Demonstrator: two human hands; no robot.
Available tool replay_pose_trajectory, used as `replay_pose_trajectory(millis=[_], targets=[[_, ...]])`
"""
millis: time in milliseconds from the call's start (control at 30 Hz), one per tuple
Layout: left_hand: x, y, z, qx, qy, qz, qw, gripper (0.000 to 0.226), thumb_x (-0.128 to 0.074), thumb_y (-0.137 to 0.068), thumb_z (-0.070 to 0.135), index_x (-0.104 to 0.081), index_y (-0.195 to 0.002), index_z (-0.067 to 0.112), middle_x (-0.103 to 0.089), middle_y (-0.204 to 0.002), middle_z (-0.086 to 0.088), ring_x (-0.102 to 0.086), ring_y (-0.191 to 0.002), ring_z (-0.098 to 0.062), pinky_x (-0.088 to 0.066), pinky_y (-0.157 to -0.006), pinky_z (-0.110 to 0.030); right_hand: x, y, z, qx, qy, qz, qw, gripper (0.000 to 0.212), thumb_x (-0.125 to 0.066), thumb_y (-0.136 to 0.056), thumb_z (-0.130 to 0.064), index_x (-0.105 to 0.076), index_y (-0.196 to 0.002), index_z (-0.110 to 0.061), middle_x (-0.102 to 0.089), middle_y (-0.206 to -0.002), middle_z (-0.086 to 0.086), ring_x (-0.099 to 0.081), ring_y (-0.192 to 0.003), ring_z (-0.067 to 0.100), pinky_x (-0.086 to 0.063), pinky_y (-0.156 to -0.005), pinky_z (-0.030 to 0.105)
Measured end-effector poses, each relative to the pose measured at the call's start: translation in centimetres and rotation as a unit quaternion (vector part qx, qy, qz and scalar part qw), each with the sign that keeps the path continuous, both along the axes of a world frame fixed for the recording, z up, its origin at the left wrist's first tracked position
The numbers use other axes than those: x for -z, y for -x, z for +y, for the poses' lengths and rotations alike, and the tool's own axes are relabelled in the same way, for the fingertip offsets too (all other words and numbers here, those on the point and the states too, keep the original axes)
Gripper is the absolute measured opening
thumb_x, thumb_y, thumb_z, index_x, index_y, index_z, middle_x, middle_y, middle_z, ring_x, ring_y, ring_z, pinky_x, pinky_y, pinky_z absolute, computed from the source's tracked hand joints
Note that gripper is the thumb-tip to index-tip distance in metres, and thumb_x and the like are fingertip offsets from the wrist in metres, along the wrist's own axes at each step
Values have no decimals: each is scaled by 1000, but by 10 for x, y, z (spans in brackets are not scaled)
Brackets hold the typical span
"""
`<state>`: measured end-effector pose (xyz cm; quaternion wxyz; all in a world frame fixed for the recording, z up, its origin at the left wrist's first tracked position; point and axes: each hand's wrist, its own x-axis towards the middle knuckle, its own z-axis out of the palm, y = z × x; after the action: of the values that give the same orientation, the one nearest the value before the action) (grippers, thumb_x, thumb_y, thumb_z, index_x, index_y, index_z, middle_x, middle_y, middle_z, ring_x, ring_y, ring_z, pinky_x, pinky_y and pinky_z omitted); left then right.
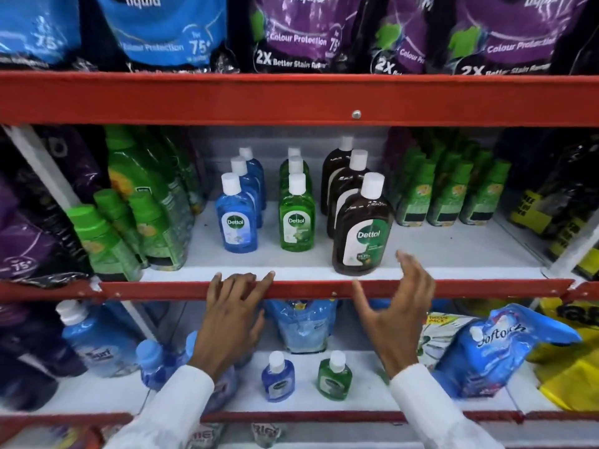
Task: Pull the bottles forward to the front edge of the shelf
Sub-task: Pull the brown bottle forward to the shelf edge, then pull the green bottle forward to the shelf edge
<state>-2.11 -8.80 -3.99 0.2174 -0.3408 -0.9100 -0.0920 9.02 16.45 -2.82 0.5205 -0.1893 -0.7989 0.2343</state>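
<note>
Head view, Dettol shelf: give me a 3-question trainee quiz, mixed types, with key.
1. True or false: the front brown bottle already stands close to the red front edge of the shelf.
2. Which front bottle sits furthest left? A) front green bottle B) front blue bottle C) the brown one
3. Fill in: the left hand rests its fingertips on the red ____ while the right hand hangs open and empty beside the brown bottle.

Key: 1 true; 2 B; 3 front edge
</note>
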Motion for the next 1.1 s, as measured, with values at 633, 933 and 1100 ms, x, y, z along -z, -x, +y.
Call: replay_pose_trajectory(millis=[633, 933, 1100], targets=[[4, 18, -42, -42, 6, -15, 999, 87, -70, -82, 35, -23, -155, 43, -54, -130, -3, -48, -128, -27, -24, -120, -59, 65, -19, -20, -211, 72, -435, 873, 45, -79, -68, -44, -63, -108, -31, -77, -96, -3, -70, -88, 21, -55, -72, 34], [7, 14, -39, -45, -18, -34, 998, 77, -54, -83, 43, -26, -155, 42, -53, -129, -2, -45, -128, -28, -20, -123, -59, -114, -12, -51, -247, 91, -188, 946, 52, -77, -62, -60, -55, -104, -38, -66, -77, -35, -67, -82, -10, -53, -61, 11], [3, 10, -38, -39, -28, -47, 998, 82, -70, -81, 34, -32, -153, 38, -55, -130, -7, -48, -129, -33, -24, -122, -65, -138, 34, -56, -255, 84, -176, 947, 47, -80, -78, -35, -53, -115, -28, -75, -108, -7, -69, -101, 12, -55, -84, 33]])
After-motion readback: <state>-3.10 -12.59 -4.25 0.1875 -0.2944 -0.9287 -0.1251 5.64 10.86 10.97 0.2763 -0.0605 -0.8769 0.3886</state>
